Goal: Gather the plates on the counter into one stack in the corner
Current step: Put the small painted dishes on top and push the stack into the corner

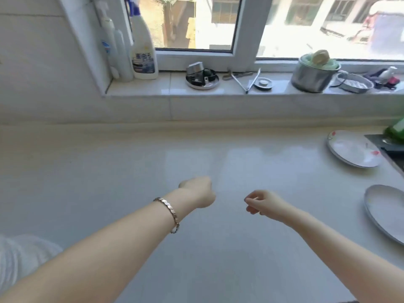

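- Both hands are hovering over the middle of the table (131, 171), near its front edge, with neither touching a plate. To my eye the gathering is only just starting, and nothing is stacked yet.
- The left hand (197, 192), the one wearing the bracelet (169, 213), is showing its back to the camera. Its fingers are folding under and out of sight, so I cannot tell how tightly they are curling or whether they are holding anything.
- The right hand (263, 204) is hanging with its fingers (251, 201) loosely curling, thumb and forefinger near each other, and holding nothing.
- The flowered plate (352, 149) is lying flat towards the far right corner of the table. The grey-rimmed plate (387, 215) is lying flat at the right edge, nearer the front and partly cut off by the frame. The two are lying apart, and both are well away from the hands.
- The far left corner is sitting bare below the window sill (153, 86), where the spray bottle (144, 51) is standing. Which corner is meant, I cannot say.
- The next move, as I am judging it, is calling for the right hand to reach to the right edge, work its fingers under a plate rim and lift. The plates are looking smooth and flat, so the rim is looking hard to get under.
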A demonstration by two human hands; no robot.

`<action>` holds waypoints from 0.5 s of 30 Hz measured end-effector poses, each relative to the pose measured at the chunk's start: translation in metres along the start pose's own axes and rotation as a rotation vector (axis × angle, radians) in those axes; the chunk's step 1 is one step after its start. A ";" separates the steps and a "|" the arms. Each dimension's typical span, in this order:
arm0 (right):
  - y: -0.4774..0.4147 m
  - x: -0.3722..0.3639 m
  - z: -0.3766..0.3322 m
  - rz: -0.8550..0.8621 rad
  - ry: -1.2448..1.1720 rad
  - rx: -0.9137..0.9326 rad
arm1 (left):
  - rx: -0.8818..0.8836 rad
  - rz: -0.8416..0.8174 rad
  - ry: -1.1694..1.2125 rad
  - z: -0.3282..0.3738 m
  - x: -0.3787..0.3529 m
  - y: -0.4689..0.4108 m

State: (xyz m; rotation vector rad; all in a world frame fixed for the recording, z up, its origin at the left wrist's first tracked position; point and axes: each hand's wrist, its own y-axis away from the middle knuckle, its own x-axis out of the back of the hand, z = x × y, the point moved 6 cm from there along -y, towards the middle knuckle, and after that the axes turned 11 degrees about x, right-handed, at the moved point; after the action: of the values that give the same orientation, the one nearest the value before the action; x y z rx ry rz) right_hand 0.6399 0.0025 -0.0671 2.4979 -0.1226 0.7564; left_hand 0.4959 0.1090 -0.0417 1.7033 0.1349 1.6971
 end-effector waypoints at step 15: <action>0.057 0.229 0.282 0.038 0.767 -0.262 | -0.048 -0.104 0.118 0.308 -0.062 -0.064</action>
State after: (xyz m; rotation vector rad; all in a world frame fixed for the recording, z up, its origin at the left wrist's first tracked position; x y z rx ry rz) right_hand 0.9579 -0.1753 -0.1171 1.8206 0.0085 1.5402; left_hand 0.7927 -0.0018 -0.0902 1.5350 0.2318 1.7098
